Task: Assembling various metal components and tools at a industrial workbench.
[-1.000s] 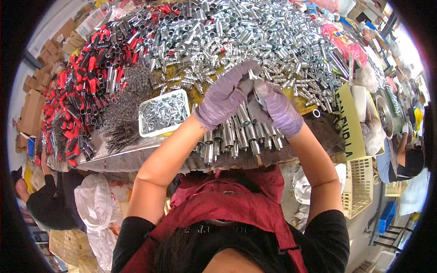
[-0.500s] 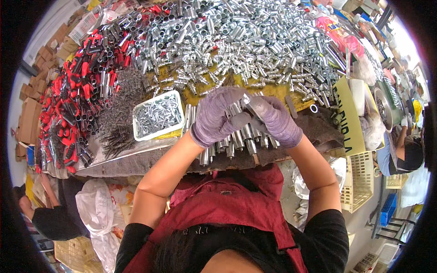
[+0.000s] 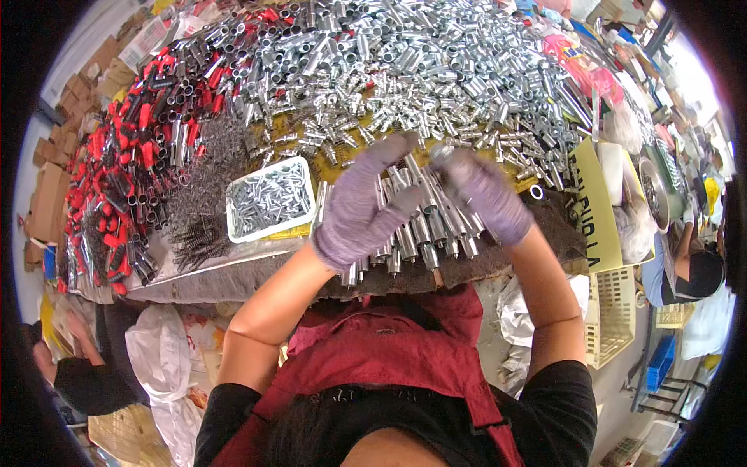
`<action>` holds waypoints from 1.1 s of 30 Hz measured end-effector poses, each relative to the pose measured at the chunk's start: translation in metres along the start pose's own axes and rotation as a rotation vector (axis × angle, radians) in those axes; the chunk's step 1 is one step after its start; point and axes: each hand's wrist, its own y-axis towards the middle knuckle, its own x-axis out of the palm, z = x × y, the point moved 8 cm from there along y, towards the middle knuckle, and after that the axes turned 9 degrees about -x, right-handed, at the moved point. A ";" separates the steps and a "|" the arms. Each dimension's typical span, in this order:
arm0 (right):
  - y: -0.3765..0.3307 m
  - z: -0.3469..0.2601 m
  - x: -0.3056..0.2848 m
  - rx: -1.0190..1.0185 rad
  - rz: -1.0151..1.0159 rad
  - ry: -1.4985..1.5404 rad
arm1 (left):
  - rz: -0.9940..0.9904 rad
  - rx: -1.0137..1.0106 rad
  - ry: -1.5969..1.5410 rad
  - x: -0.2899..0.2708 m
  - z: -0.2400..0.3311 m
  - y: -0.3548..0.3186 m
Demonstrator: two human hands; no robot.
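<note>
My left hand [image 3: 362, 204] wears a grey-purple glove. Its fingers and thumb are spread apart over the left part of a row of shiny metal rods [image 3: 426, 226], and nothing shows in its grasp. My right hand [image 3: 490, 194], in a matching glove and blurred by motion, is over the row's right side. A silvery metal piece [image 3: 440, 151] shows at its closed fingertips; its full shape is hidden. The rods lie side by side on a dark cloth [image 3: 537, 233] at the table's near edge, their narrow tips toward me.
Left of my hands stands a white tray [image 3: 231, 204] of small metal pins. Beyond lie heaped metal sleeves [image 3: 436, 54], small fittings [image 3: 373, 101], dark springs [image 3: 202, 187] and red-and-black parts [image 3: 124, 171]. A yellow board [image 3: 599, 202] stands at the right, above a cream crate [image 3: 615, 319]. Other people work at both sides.
My hands were close together around metal pieces over the rods. Now they have parted: the left has opened and shifted slightly left, the right has moved right with a metal piece.
</note>
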 end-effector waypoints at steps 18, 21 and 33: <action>0.103 0.059 -0.182 0.166 0.375 -1.280 | -0.035 -0.615 -0.747 -0.026 -0.013 -0.100; 0.071 -0.002 -0.121 -0.145 0.400 -1.331 | -0.061 -0.716 -0.664 -0.030 -0.016 -0.085; -0.007 -0.114 0.136 -0.779 -0.281 -1.178 | 0.465 -0.679 -1.393 -0.052 -0.059 -0.101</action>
